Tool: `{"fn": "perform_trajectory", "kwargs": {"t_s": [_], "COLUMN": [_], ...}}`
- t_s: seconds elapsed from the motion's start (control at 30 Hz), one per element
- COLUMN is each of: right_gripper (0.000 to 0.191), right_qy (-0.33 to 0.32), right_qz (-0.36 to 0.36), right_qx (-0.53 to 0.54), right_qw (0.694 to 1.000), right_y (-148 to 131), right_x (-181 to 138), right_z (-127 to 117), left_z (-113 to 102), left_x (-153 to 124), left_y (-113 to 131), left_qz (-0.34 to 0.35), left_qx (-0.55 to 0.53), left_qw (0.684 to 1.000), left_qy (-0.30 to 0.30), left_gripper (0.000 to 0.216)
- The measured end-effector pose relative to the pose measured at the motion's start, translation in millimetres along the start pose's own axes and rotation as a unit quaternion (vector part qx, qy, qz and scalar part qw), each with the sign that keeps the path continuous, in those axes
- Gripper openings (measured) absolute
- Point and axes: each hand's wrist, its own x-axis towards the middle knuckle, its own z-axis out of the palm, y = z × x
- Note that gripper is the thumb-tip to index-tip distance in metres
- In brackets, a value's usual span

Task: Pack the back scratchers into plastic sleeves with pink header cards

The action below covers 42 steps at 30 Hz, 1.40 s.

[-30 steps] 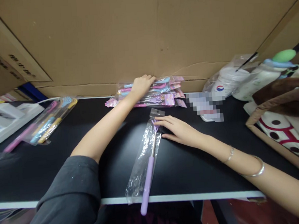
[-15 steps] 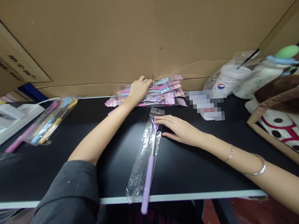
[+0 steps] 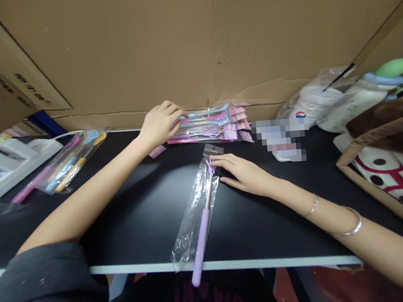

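My left hand (image 3: 161,122) lies over the left end of a pile of packaged back scratchers (image 3: 213,120), its fingers curled around the handles there. A small pink card (image 3: 157,151) pokes out below that hand. In front of me a purple telescopic back scratcher (image 3: 201,243) lies on top of a clear plastic bag (image 3: 189,225), its handle end jutting past the table edge. My right hand (image 3: 242,173) rests with fingers stretched out, fingertips on the scratcher's head near the top of the bag, thumb apart.
More bagged back scratchers (image 3: 64,167) lie at the left beside a white power strip (image 3: 26,161). To the right are a blurred-out item (image 3: 283,140), a Pepsi cup (image 3: 313,104), a bottle (image 3: 366,98) and a fabric bag (image 3: 384,156). A cardboard wall (image 3: 180,46) stands behind.
My left hand has moved left along the pile, from its middle to its left end, uncovering the middle. My right hand and the purple back scratcher have stayed in place.
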Motion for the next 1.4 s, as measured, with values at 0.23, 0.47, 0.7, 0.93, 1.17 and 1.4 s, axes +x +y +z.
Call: {"fn": "perform_trajectory", "kwargs": {"t_s": [0.23, 0.47, 0.7, 0.93, 1.17, 1.4], "right_gripper": [0.039, 0.036, 0.030, 0.023, 0.015, 0.022], "right_qy": [0.000, -0.005, 0.006, 0.010, 0.037, 0.027], "right_qz": [0.006, 0.019, 0.035, 0.048, 0.051, 0.056], "right_qx": [0.005, 0.025, 0.080, 0.116, 0.161, 0.151], "right_qw": [1.000, 1.000, 0.996, 0.992, 0.985, 0.987], "right_y": [0, 0, 3, 2, 2, 0], "right_x": [0, 0, 0, 1, 2, 3], "right_z": [0, -1, -2, -4, -4, -3], "left_z": [0, 5, 5, 4, 9, 8], "left_x": [-72, -96, -92, -93, -98, -95], "left_y": [-10, 2, 28, 47, 52, 51], "left_qz": [-0.028, -0.067, -0.001, 0.022, 0.014, 0.008], "left_qx": [0.059, 0.048, -0.007, -0.071, -0.116, -0.140], "left_qw": [0.991, 0.985, 0.993, 0.992, 0.987, 0.982], "left_qy": [-0.118, -0.149, -0.114, -0.102, -0.113, -0.128], "left_gripper": [0.036, 0.038, 0.041, 0.039, 0.042, 0.044]}}
